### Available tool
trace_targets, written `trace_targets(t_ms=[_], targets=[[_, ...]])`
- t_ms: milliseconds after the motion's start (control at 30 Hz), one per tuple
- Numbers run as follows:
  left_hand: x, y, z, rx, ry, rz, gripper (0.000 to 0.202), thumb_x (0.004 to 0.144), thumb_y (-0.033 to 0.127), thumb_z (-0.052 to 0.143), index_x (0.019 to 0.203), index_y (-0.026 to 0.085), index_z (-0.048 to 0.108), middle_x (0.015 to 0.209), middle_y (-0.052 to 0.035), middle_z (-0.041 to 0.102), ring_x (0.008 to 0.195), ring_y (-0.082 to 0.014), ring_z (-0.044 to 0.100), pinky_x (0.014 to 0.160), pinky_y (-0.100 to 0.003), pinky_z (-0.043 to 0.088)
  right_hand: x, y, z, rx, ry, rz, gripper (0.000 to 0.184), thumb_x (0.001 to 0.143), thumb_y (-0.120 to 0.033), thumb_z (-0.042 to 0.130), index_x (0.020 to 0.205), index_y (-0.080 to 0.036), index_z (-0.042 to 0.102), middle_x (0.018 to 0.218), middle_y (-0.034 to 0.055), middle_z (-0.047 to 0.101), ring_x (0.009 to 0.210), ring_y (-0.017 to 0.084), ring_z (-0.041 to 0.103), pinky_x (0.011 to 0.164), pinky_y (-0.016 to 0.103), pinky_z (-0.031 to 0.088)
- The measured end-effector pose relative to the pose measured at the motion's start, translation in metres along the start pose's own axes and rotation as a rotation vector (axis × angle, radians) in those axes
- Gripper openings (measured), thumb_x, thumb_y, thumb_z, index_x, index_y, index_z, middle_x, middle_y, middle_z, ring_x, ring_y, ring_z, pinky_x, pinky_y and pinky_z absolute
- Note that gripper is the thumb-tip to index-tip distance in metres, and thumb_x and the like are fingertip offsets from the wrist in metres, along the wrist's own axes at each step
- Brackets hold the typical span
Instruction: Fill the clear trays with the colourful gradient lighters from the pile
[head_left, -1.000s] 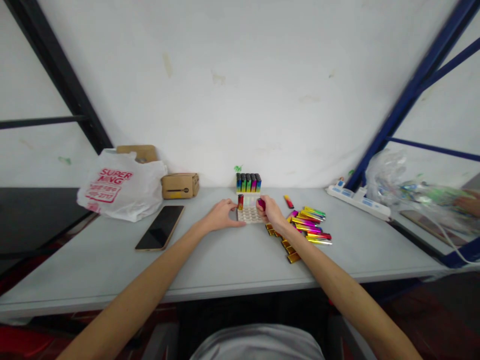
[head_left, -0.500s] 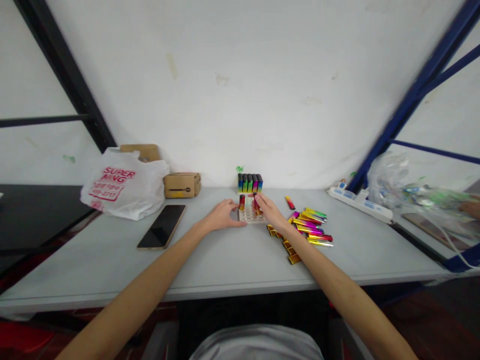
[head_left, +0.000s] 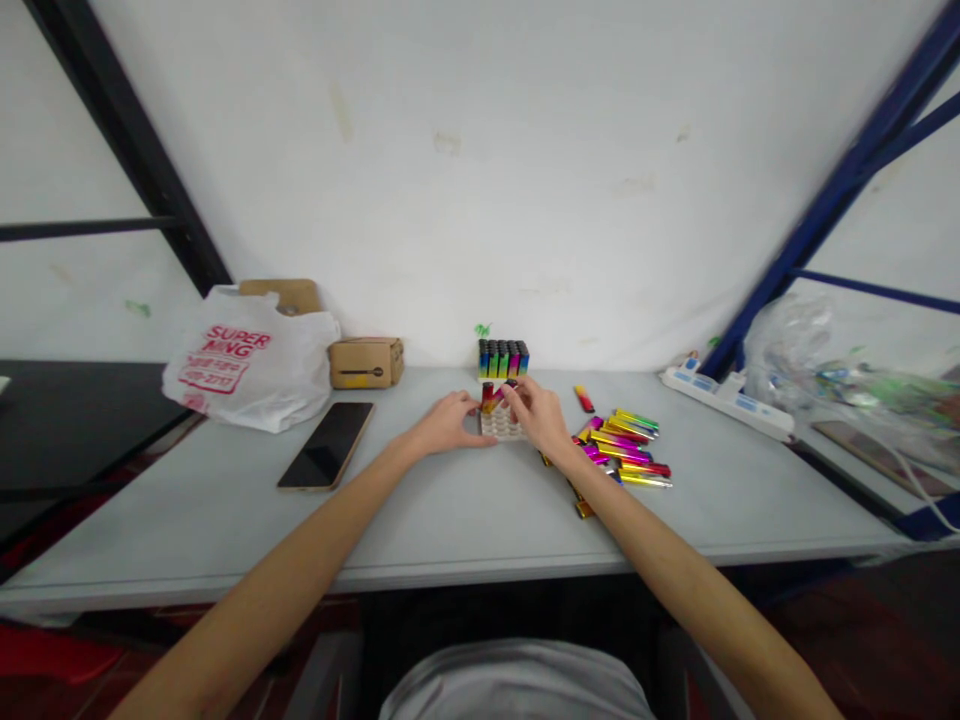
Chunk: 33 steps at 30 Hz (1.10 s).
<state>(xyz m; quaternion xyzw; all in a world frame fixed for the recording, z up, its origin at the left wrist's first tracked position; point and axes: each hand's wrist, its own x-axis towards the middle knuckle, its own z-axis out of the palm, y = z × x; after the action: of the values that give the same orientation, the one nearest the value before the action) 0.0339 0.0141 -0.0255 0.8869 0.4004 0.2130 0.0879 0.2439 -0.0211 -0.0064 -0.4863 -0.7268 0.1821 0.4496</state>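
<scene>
A pale tray with rows of round holes (head_left: 501, 427) lies on the table in front of me. My left hand (head_left: 448, 424) holds its left side, thumb along the front corner and fingers farther back. A red and gold lighter (head_left: 487, 393) stands upright at the tray's back left, near my left fingertips. Over the tray, my right hand (head_left: 543, 415) pinches another lighter (head_left: 497, 400), tilted, its dark top by my fingers. Behind stands a block of upright lighters (head_left: 503, 358) with black tops, blue, green and pink.
Right of the tray lies a pile of shiny lighters (head_left: 626, 448), partly under my right forearm. A single lighter (head_left: 583, 398) lies behind it. On the left are a phone (head_left: 328, 446), a small carton (head_left: 366, 362) and a white plastic bag (head_left: 251, 360). A power strip (head_left: 727, 402) lies right.
The lighter in my right hand has gone from nearly upright to tilted and has shifted left, towards the standing one. My left hand stays at the tray. The view has shifted slightly.
</scene>
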Motion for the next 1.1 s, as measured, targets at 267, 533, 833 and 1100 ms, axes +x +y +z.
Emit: trace_targets(t_ms=[267,533,833,1100], targets=[[0.001,-0.001,0.001,-0.014,0.003,-0.001,0.057,0.072,0.066,0.075,0.101,0.017,0.072,0.096,-0.0097,0.065,0.090,-0.0285,0.062,0.083,-0.038,0.049,0.006,0.020,0.016,-0.219,-0.147,-0.076,0.030,0.104,-0.042,0.048,0.118,-0.018,0.060,0.093,0.0097,0.074,0.080,0.022,0.067,0.075,0.030,0.046],[0.001,-0.002,0.000,-0.031,-0.009,0.002,0.057,0.071,0.065,0.076,0.102,0.017,0.073,0.098,-0.0100,0.066,0.092,-0.0288,0.062,0.084,-0.037,0.049,0.012,0.010,0.015,-0.362,-0.183,-0.083,0.031,0.099,-0.044,0.059,0.115,-0.018,0.065,0.095,0.0114,0.075,0.083,0.024,0.068,0.076,0.031,0.046],[0.002,-0.005,0.002,-0.023,-0.010,0.008,0.060,0.073,0.064,0.076,0.107,0.015,0.071,0.101,-0.0109,0.066,0.094,-0.0290,0.063,0.087,-0.037,0.050,0.008,0.000,-0.014,-0.572,-0.209,-0.152,0.031,0.102,-0.042,0.054,0.106,-0.017,0.072,0.094,0.0086,0.078,0.085,0.020,0.070,0.083,0.029,0.044],[0.002,-0.003,-0.001,-0.046,-0.044,-0.025,0.066,0.071,0.068,0.075,0.109,0.014,0.071,0.104,-0.0114,0.065,0.095,-0.0293,0.064,0.087,-0.037,0.051,0.027,0.066,-0.097,-0.807,-0.201,0.310,0.033,0.100,-0.033,0.052,0.114,-0.012,0.073,0.112,0.0178,0.076,0.103,0.025,0.070,0.086,0.030,0.047]])
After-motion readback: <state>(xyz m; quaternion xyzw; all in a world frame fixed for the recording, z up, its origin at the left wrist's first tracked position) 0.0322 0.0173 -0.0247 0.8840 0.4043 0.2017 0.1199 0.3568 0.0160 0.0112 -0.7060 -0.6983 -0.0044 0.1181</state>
